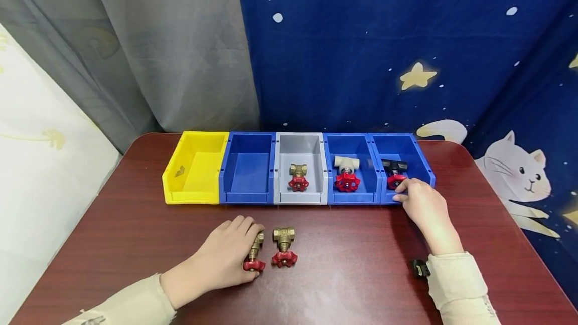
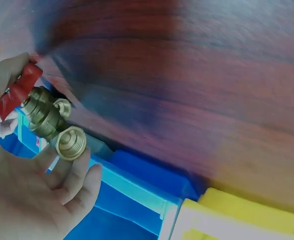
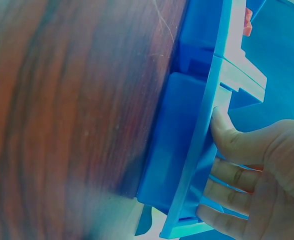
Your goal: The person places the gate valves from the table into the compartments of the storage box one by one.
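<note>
Head view: gripping a brass tap (image 1: 255, 251) with the left hand (image 1: 228, 252), lengthwise from thumb to curled fingers, way nearer there than to the right hand (image 1: 426, 203), loosely spread just short of a black tap (image 1: 395, 166).

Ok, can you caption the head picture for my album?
Left hand holds a brass valve, right hand at the rightmost blue bin.

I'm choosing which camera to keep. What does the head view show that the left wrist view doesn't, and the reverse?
Only head: the cat print and black-bodied valve. Only left wrist: the threaded mouth of the held brass valve, and the palm side of the left hand. Both: that hand holding that valve, the yellow bin and the table.
</note>
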Tool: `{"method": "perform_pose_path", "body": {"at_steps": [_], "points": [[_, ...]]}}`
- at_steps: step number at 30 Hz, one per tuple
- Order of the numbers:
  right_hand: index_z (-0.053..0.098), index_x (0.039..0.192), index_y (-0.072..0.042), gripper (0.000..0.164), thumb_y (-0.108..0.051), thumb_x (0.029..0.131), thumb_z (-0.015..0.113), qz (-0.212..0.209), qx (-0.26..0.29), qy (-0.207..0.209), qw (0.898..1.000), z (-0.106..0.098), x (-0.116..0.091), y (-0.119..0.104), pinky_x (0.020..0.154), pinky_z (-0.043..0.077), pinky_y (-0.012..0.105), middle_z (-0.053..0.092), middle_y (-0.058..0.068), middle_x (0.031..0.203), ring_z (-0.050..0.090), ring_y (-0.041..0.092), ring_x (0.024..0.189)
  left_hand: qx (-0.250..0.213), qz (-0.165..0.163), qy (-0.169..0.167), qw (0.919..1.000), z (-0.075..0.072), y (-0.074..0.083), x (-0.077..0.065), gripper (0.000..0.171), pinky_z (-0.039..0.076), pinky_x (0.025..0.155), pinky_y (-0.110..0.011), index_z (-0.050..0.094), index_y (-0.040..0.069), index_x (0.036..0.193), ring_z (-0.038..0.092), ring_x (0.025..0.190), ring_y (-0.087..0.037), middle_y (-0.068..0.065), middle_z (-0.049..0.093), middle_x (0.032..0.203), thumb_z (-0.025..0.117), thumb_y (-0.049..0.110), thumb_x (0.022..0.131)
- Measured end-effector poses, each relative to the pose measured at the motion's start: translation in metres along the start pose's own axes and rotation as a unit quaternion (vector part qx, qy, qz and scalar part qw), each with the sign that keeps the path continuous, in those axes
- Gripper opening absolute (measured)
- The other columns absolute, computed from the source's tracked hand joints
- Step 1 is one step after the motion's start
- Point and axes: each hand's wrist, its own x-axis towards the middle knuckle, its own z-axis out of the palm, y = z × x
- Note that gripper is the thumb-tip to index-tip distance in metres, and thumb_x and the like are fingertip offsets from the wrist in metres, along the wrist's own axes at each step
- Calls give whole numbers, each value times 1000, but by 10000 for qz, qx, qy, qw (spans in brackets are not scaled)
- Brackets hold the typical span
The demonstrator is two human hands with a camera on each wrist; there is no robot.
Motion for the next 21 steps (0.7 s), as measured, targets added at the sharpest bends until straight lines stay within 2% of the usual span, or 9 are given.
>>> {"method": "perform_pose_path", "body": {"at_steps": [6,13,21], "points": [[70,96,1,16,-12,89,74,-58,12,67,10000,-1,0,0,79,51,62,66,24,100,61,44,92,252,195,343,9989,-2,-10,3,80,50,79,-39,56,4,120,51,97,-24,-7,54,106,86,51,62],[70,97,1,16,-12,89,74,-67,28,58,10000,-1,-1,1,79,51,62,66,25,101,61,45,93,468,290,636,9965,-12,-23,13,81,49,79,-39,57,2,122,53,100,-27,-10,57,110,86,50,63],[70,97,1,17,-13,89,74,-37,32,12,10000,0,0,1,79,51,62,66,25,102,61,44,93,444,49,834,9955,-19,-36,27,80,49,74,-37,59,4,122,54,97,-25,-8,59,108,86,52,64]]}}
